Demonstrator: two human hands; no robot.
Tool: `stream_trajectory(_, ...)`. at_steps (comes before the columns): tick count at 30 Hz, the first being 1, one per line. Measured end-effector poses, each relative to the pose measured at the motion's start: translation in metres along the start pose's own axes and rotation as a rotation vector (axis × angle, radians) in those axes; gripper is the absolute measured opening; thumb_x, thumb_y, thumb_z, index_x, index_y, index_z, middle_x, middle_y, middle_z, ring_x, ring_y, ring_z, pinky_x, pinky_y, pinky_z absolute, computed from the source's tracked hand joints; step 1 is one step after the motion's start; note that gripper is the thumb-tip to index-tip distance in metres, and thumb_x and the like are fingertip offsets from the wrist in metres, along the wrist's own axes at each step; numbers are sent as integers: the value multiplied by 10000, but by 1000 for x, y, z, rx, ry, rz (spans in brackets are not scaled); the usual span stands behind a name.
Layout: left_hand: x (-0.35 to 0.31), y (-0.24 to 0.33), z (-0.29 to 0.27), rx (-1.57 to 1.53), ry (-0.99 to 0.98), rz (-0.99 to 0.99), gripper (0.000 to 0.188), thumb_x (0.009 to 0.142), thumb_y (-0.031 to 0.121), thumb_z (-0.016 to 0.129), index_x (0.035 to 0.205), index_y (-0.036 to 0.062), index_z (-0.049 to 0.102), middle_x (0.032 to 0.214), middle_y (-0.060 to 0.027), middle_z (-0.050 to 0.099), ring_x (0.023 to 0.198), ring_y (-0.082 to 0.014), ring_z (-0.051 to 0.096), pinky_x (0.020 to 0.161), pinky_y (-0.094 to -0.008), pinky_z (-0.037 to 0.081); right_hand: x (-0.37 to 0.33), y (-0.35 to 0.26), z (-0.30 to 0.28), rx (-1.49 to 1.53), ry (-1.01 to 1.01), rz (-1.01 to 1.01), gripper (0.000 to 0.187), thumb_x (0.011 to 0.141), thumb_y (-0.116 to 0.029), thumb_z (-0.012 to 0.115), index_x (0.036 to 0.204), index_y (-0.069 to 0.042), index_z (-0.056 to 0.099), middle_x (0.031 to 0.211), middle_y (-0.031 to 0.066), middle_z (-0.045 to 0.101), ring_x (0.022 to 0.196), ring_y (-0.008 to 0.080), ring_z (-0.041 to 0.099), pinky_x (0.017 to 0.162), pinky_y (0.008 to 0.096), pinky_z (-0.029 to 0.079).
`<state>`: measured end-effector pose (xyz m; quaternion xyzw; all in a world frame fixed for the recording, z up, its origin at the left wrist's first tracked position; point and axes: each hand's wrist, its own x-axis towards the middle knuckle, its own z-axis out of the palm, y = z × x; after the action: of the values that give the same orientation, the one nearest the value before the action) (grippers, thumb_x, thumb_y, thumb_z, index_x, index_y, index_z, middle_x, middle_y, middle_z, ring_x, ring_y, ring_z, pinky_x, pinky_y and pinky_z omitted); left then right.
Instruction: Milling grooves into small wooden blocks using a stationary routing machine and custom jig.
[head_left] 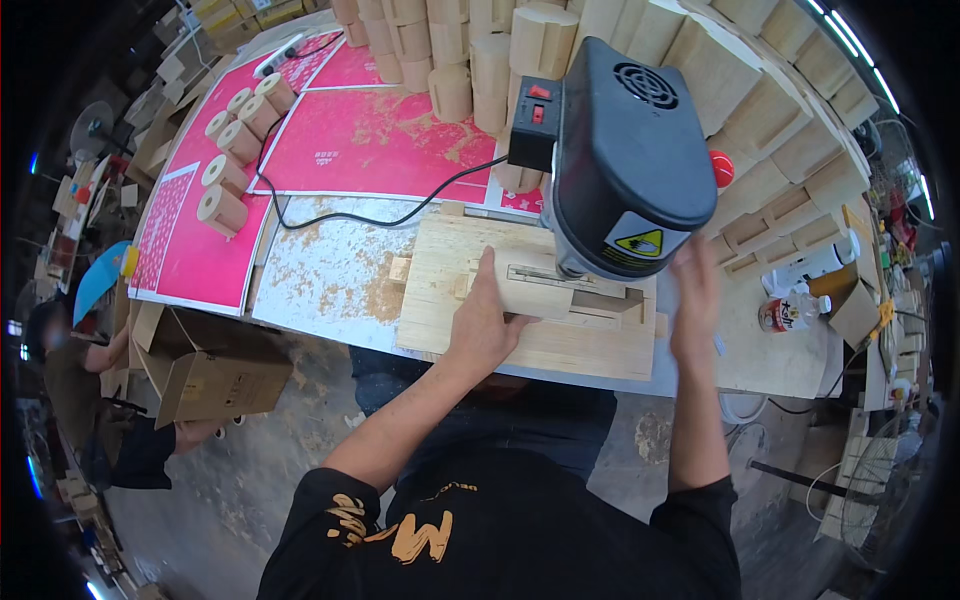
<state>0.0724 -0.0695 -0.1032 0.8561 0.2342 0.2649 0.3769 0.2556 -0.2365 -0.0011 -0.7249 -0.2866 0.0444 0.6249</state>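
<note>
My left hand (480, 325) is closed round the left end of a pale wooden cylinder (535, 299) with a long slot along its top. The cylinder lies on its side in a wooden jig board (437, 245), under a black bench drill or router machine (630, 150). The machine's chuck (570, 271) comes down at the slot; its tip is hidden. My right hand (696, 300) is at the machine's right side, smeared by motion. Its fingers are partly behind the housing, so whether it holds a handle is hidden.
Several short wooden cylinders (222, 210) stand on pink sheets (380, 140) at the left. Tall stacks of grooved wooden blocks (755, 110) line the back and right. A black cable (370, 218) crosses the sawdust-covered table. A bottle (790, 311) stands right; a cardboard box (225, 385) and another person (75, 390) are left.
</note>
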Motion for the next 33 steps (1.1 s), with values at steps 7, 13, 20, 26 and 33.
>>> stream_trajectory(7,-6,-5,0,13,-16,-14,1117,769,174,870,1565,-40,116,1265,-323,593,1114,-463,647,909,-453,547,20,-50,-1,103,-9,-195,412,1050,-345,467,1073,19,658,976,88,611,888,208,541,854,344,435)
stream_trajectory(13,-2,2,0,-39,-35,16,1115,762,175,861,1553,-94,122,1307,-352,545,1130,-491,606,899,-475,533,-55,50,3,-501,2,-883,248,941,-216,580,916,4,692,1136,149,716,1047,362,580,917,419,464)
stream_trajectory(20,1,7,6,-59,-55,-26,1112,765,161,859,1544,-108,114,1333,-356,521,1176,-498,582,926,-477,522,-12,-39,-6,-187,-23,-709,203,996,-206,579,1079,-35,653,986,125,715,804,216,588,721,326,454)
stream_trajectory(26,-1,25,27,-83,-59,-73,1094,771,152,850,1535,-126,118,1388,-380,467,1213,-509,556,953,-490,506,28,-79,12,55,-18,-296,217,1026,-153,479,997,-1,632,850,66,644,678,143,536,655,264,431)
stream_trajectory(33,-3,23,29,-106,-74,-21,1087,770,152,850,1534,-126,129,1410,-382,454,1248,-503,538,985,-479,495,-40,38,9,-319,-79,-950,60,878,-80,642,932,-56,637,1058,170,723,762,272,616,641,346,470)
